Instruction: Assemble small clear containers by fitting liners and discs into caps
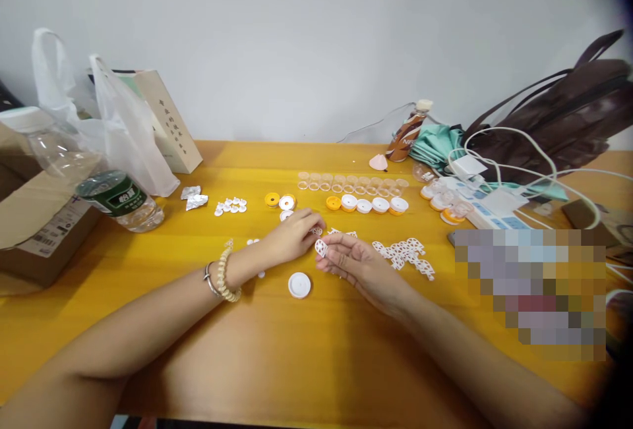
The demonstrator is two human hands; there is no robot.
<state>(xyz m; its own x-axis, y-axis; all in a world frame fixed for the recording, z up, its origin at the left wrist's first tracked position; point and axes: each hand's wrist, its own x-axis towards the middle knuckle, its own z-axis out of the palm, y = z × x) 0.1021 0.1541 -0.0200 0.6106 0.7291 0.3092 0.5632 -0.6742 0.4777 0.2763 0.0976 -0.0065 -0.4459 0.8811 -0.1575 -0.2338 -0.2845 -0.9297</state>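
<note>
My right hand (pixel 363 267) pinches a small white openwork plastic piece (pixel 321 248) between thumb and fingers, holding it up above the table. Just to its left, my left hand (pixel 293 239) has its fingers curled down at another white openwork piece (pixel 316 231), partly hidden by the fingertips. A round white disc (pixel 299 285) lies flat on the table in front of both hands. More white openwork pieces (pixel 403 251) are spread to the right of my right hand. Small white parts (pixel 260 273) lie partly hidden behind my left wrist.
Behind the hands stand rows of clear cups (pixel 350 185) and white and orange round caps (pixel 364 205). Small white knobs (pixel 230 205) lie left. A water bottle (pixel 119 198) and carton (pixel 44 231) flank the left; a power strip (pixel 487 208), cables and brown bag (pixel 558 113) fill the right.
</note>
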